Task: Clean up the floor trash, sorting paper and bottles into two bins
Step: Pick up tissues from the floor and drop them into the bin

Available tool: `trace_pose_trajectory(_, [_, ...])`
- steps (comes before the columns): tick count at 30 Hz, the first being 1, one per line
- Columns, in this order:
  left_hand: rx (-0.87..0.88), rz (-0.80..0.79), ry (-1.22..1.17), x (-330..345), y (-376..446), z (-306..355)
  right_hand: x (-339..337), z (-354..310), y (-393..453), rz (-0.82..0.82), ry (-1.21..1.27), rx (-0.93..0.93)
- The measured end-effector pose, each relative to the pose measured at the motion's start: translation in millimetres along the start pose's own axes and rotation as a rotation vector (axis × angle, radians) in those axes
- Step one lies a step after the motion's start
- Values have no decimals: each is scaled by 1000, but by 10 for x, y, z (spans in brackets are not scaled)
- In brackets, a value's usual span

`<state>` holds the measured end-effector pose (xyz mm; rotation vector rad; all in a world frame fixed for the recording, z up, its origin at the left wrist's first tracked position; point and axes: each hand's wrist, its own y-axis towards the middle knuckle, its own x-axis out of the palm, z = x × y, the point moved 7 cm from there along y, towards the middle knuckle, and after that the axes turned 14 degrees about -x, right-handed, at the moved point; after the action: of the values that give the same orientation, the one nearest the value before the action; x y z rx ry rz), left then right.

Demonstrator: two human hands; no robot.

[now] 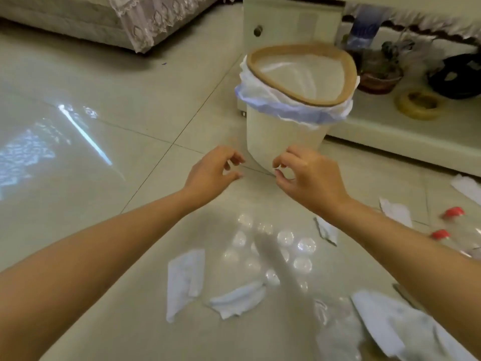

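Tiled floor (135, 105) carries paper scraps (185, 280) and red-capped bottles (454, 217) lower right. Beyond them stands a lined bin (286, 136). Left hand (213, 169) hovers, fingers loosely curled, empty. Right hand (309, 175) pinches something tiny, unidentifiable.

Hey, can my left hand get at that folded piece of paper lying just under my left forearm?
Probably yes. The left hand holds nothing, and the folded paper lies flat on bare floor with nothing on top.

Cream bin (283, 136) with tan rim ring (348, 74) and white, blue-edged liner (263, 93); white paper scraps (183, 280); red bottle caps (454, 212); pale beige tiled floor (130, 100); yellowish tape roll (419, 104).
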<state>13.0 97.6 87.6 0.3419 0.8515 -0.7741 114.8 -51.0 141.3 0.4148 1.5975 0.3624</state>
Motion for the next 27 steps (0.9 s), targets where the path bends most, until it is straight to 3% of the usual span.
trace_pose_trajectory(7, [-188, -221, 246, 585, -651, -626, 606, -464, -894, -206, 104, -56])
trace_pose_trajectory(10, [-483, -299, 412, 814, -1117, -982, 750, -480, -1210, -313, 115, -49])
trace_pose_trajectory(12, [-679, -390, 379, 975, -1458, -1187, 763, -402, -1370, -342, 99, -16])
trace_pose_trajectory(14, [-749, -451, 313, 1120, -1656, -1268, 746, -293, -1480, -351, 75, 21])
trace_pose_trajectory(21, [-532, -385, 256, 1453, -1637, -869, 767, -16, -1670, -361, -20, 72])
trace_pose_trajectory(27, [-353, -400, 27, 1630, -1399, -707, 836, 257, -1783, -451, -35, 194])
